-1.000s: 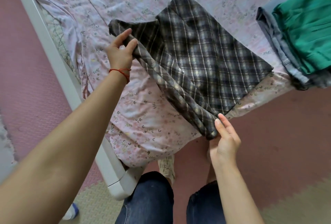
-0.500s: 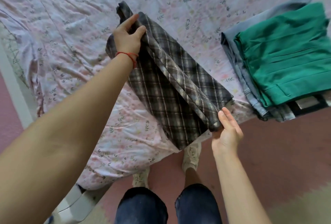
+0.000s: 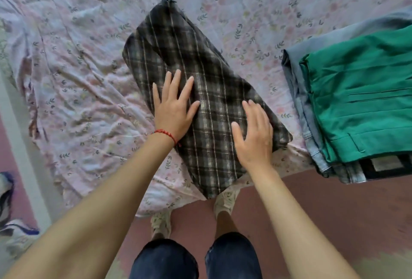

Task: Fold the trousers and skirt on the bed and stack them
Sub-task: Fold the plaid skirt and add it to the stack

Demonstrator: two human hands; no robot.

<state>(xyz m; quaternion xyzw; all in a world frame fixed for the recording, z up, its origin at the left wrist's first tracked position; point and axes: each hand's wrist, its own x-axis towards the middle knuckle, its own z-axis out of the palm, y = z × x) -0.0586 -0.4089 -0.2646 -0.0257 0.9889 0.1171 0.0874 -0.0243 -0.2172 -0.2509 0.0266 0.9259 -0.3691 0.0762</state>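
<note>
A grey plaid skirt (image 3: 185,60) lies folded into a long narrow strip on the bed, running from the far middle down to the near edge. My left hand (image 3: 174,109), with a red string at the wrist, rests flat on its middle with fingers spread. My right hand (image 3: 254,131) lies flat on the strip's near right side, fingers apart. Neither hand grips the cloth. To the right sits a stack of folded clothes: green trousers (image 3: 365,100) on top, blue jeans (image 3: 296,91) beneath, and a black-and-white garment (image 3: 388,167) at the bottom.
The bed wears a crumpled pink floral sheet (image 3: 78,82); its near edge hangs just in front of my feet. A white bed frame (image 3: 24,158) runs down the left. A shoe (image 3: 13,229) lies on the pink floor at the far left.
Both hands folded the skirt's raised edge over, laid it down and let go. They now press flat on the folded strip.
</note>
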